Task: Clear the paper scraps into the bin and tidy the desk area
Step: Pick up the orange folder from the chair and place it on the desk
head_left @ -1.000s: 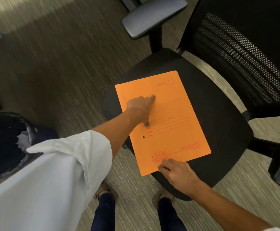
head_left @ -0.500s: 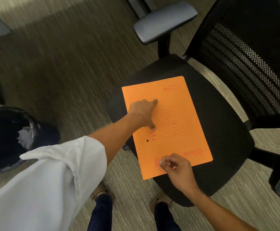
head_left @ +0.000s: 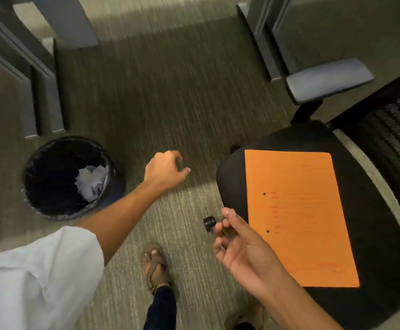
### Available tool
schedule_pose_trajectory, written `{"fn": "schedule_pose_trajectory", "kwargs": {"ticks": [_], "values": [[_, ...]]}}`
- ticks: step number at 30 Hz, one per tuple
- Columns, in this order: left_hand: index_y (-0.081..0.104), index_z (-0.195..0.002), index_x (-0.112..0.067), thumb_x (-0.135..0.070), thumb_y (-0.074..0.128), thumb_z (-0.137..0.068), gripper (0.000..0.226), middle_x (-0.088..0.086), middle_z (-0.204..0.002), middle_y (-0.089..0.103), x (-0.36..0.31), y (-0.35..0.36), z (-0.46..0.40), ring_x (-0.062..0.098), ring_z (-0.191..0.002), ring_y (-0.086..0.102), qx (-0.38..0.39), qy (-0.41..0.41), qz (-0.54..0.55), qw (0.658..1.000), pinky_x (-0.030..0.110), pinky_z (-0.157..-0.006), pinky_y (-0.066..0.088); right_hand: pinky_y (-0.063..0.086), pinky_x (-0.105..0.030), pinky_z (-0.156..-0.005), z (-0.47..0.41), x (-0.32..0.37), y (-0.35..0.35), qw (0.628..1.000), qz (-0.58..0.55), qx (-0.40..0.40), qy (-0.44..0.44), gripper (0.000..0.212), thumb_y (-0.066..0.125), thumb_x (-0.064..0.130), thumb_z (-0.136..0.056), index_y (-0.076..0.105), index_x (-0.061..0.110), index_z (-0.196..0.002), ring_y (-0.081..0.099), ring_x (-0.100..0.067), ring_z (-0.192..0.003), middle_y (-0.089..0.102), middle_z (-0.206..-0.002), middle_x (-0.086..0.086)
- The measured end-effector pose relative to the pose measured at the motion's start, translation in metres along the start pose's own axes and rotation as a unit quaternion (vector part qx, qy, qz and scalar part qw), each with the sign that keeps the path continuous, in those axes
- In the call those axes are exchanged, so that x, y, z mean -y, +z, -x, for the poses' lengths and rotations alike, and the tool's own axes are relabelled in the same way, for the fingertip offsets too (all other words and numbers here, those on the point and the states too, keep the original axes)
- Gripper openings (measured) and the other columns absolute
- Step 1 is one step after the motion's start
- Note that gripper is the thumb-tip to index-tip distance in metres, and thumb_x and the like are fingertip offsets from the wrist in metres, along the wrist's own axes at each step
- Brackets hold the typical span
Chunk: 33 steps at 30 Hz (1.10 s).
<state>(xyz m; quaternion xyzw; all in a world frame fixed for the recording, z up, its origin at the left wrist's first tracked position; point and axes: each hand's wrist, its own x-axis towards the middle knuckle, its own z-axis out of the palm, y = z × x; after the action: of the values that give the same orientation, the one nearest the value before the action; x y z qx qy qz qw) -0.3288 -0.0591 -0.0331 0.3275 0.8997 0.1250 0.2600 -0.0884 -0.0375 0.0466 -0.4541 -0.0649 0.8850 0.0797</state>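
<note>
One bin (head_left: 49, 186) on grey carpet (head_left: 170, 103); orange folder (head_left: 299, 217) on chair seat (head_left: 372, 270)

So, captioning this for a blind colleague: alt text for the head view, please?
Both hands hang over carpet, holding nothing visible: left hand near a bin holding crumpled paper, right hand beside an orange folder lying flat on a black chair.

You have one black bin (head_left: 39, 201) holding one clump of crumpled paper scraps (head_left: 90, 184), one office chair (head_left: 382, 246) with one orange folder (head_left: 299, 215) on its seat, one armrest pad (head_left: 327, 78) in view, and two sandalled feet (head_left: 154, 267).
</note>
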Motion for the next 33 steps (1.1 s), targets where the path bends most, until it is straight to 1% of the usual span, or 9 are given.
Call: {"fn": "schedule_pose_trajectory", "kwargs": {"ticks": [6,12,15,18,20,23,26,29,33], "values": [[0.067,-0.09,-0.016,-0.045,0.079,-0.076,0.035,0.004,-0.081,0.065,0.128,-0.019,0.03,0.027,-0.086,0.067,0.026,-0.178,0.116,0.977,0.034,-0.075,0.054,0.053,-0.025,-0.058,-0.024,-0.041,0.074,0.997,0.042,0.023,0.053,0.006,0.072,0.019,-0.081,0.077,0.016,-0.082,0.066,-0.012,-0.073,0.065,-0.076,0.001],[0.068,-0.077,-0.01,-0.03,0.085,-0.074,0.026,0.002,-0.068,0.062,0.251,-0.032,0.067,0.026,-0.08,0.066,-0.02,-0.338,0.278,0.899,0.034,-0.079,0.052,0.047,-0.021,-0.052,-0.096,-0.134,0.188,0.978,0.178,-0.008,0.105,0.005,0.078,0.019,-0.074,0.077,0.015,-0.077,0.065,-0.008,-0.063,0.066,-0.069,0.002],[0.065,-0.082,-0.004,-0.017,0.081,-0.079,0.021,0.014,-0.072,0.064,0.302,-0.042,0.075,0.027,-0.073,0.063,-0.034,-0.358,0.37,0.857,0.036,-0.072,0.05,0.041,-0.02,-0.052,-0.157,-0.197,0.246,0.969,0.22,-0.029,0.106,0.006,0.072,0.018,-0.086,0.07,0.014,-0.081,0.063,-0.007,-0.059,0.065,-0.062,0.005],[0.067,-0.087,-0.001,-0.018,0.076,-0.084,0.019,0.013,-0.074,0.064,0.345,-0.053,0.084,0.022,-0.067,0.056,-0.036,-0.375,0.398,0.837,0.028,-0.056,0.04,0.045,-0.031,-0.07,-0.213,-0.241,0.285,0.967,0.212,-0.017,0.137,0.043,0.059,0.053,-0.091,0.063,0.015,-0.11,0.067,-0.018,-0.093,0.073,-0.102,-0.003],[0.068,-0.093,0.001,-0.02,0.077,-0.083,0.025,0.012,-0.076,0.064,0.365,-0.061,0.087,0.021,-0.065,0.055,-0.042,-0.385,0.411,0.825,0.026,-0.053,0.039,0.044,-0.047,-0.088,-0.241,-0.252,0.29,0.972,0.171,-0.019,0.162,0.083,0.049,0.082,-0.079,0.052,0.017,-0.131,0.059,-0.033,-0.119,0.062,-0.132,-0.012],[0.06,-0.095,-0.002,-0.017,0.079,-0.082,0.027,0.009,-0.075,0.059,0.391,-0.071,0.088,0.018,-0.063,0.052,-0.063,-0.402,0.457,0.791,0.022,-0.052,0.043,0.033,-0.068,-0.1,-0.266,-0.263,0.289,0.974,0.143,-0.009,0.176,0.117,0.044,0.097,-0.06,0.037,0.024,-0.151,0.038,-0.04,-0.14,0.042,-0.152,-0.012],[0.058,-0.106,-0.002,-0.023,0.081,-0.081,0.04,0.01,-0.097,0.063,0.404,-0.073,0.088,0.02,-0.085,0.06,-0.083,-0.414,0.509,0.75,0.026,-0.065,0.044,0.02,-0.075,-0.109,-0.274,-0.265,0.282,0.971,0.147,0.009,0.187,0.126,0.041,0.1,-0.054,0.027,0.027,-0.156,0.024,-0.039,-0.148,0.028,-0.161,-0.01],[0.057,-0.126,-0.003,-0.037,0.08,-0.08,0.063,0.013,-0.125,0.064,0.407,-0.072,0.086,0.026,-0.114,0.061,-0.076,-0.423,0.52,0.739,0.031,-0.073,0.045,0.014,-0.074,-0.112,-0.277,-0.257,0.278,0.971,0.159,0.02,0.18,0.128,0.039,0.1,-0.056,0.023,0.023,-0.157,0.021,-0.036,-0.15,0.022,-0.164,-0.011],[0.054,-0.132,-0.01,-0.047,0.08,-0.077,0.071,0.011,-0.131,0.061,0.404,-0.074,0.078,0.027,-0.118,0.06,-0.058,-0.407,0.516,0.752,0.033,-0.072,0.05,0.014,-0.073,-0.113,-0.279,-0.239,0.271,0.973,0.156,0.032,0.164,0.128,0.041,0.1,-0.056,0.021,0.023,-0.157,0.018,-0.034,-0.151,0.021,-0.164,-0.012]]}}
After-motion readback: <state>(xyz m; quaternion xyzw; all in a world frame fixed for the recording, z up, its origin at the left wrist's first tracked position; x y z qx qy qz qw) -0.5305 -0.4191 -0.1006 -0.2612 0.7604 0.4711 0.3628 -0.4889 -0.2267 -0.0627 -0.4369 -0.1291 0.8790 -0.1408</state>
